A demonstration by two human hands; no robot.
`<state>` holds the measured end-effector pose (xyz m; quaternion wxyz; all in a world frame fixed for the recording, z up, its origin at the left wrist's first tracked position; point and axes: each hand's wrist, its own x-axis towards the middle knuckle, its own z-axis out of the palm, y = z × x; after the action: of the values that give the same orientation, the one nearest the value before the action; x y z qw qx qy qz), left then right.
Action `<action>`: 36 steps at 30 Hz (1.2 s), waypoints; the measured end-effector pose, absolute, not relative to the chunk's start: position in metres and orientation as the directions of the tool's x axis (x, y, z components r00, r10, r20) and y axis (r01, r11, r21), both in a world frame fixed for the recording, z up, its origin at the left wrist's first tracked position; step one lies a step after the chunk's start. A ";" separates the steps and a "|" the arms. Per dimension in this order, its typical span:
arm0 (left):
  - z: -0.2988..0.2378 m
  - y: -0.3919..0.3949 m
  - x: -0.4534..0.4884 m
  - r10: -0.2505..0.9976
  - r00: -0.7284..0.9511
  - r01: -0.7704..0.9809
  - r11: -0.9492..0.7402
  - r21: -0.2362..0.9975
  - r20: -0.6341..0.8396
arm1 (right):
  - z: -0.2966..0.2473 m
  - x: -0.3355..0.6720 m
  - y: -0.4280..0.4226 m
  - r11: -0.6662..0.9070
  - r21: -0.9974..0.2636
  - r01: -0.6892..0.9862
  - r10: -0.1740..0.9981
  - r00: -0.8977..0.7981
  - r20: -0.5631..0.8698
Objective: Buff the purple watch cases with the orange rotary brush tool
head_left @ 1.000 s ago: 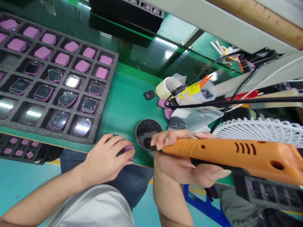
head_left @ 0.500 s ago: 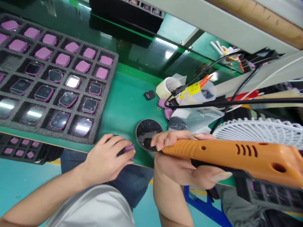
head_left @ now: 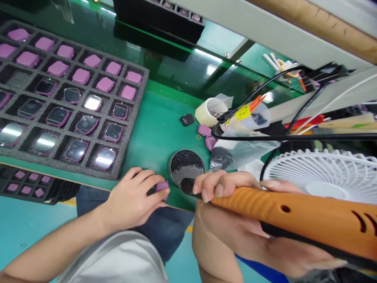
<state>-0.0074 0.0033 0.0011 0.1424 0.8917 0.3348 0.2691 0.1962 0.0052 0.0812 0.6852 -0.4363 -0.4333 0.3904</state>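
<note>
My left hand (head_left: pixel 141 196) rests at the table's front edge, fingers curled round a purple watch case (head_left: pixel 161 186); much of it is hidden under the fingers. My right hand (head_left: pixel 232 208) grips an orange and black electric screwdriver (head_left: pixel 271 210), its body rising toward the camera at the right. The tool's black front end (head_left: pixel 188 186) is over the near rim of a round dish (head_left: pixel 185 162). Inside the dish, tiny dark pieces cover the far part and a dotted metallic surface shows in the near part.
A grey foam tray (head_left: pixel 125 129) at left holds purple watch cases and dark-screened watches. Two purple cases (head_left: pixel 204 131), a black piece (head_left: pixel 187 119), a tape roll (head_left: pixel 209 112) and a plastic bag (head_left: pixel 244 147) lie behind the dish. Black cables (head_left: pixel 294 137) and a white fan (head_left: pixel 321 169) stand right.
My right hand and the screwdriver have come nearer the camera and shifted right and slightly down, the tool's rear swinging lower. My left hand stays on the watch case.
</note>
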 end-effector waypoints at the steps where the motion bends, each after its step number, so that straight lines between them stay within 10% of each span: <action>1: 0.001 0.004 -0.007 0.676 0.631 0.522 -0.733 0.435 0.381 | 0.082 0.193 0.004 0.334 -0.926 -0.175 0.906 0.331 0.264; 36: 0.000 0.005 -0.007 0.691 0.611 0.531 -0.720 0.448 0.386 | 0.059 0.180 0.010 0.351 -0.904 -0.244 0.936 0.119 0.332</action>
<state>-0.0071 0.0052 0.0003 0.1458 0.8856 0.3449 0.2748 0.1795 0.0095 0.0587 0.6597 -0.3527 -0.4904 0.4471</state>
